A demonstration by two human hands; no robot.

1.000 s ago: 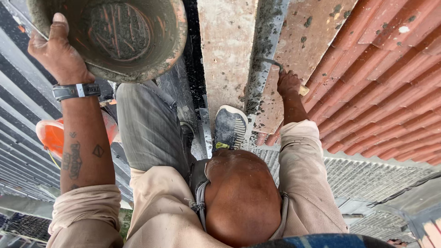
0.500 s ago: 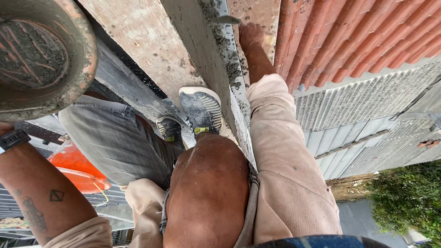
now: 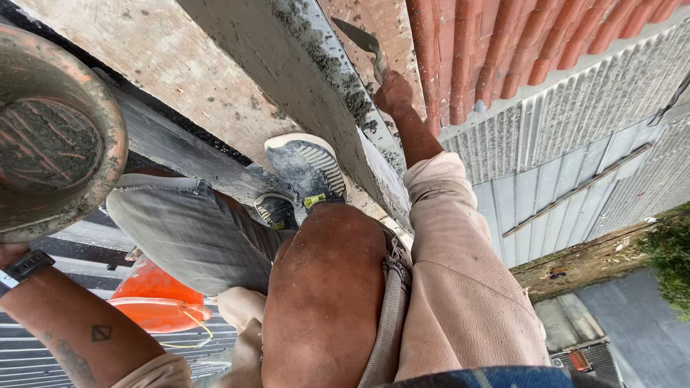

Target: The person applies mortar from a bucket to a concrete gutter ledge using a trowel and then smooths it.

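grey mortar-smeared trowel (image 3: 361, 43) in right hand (image 3: 392, 93)

Mortar-spattered concrete ledge (image 3: 215, 93) running from 10 o'clock to centre, grey sneaker (image 3: 305, 167) planted on it, second sneaker (image 3: 277, 210) just beside at 7 o'clock

Counted: one mortar-filled bucket (image 3: 50, 136), one trowel (image 3: 363, 43), two shoes (image 3: 305, 167) (image 3: 277, 210), one wristwatch (image 3: 25, 266), one orange container (image 3: 154, 298).
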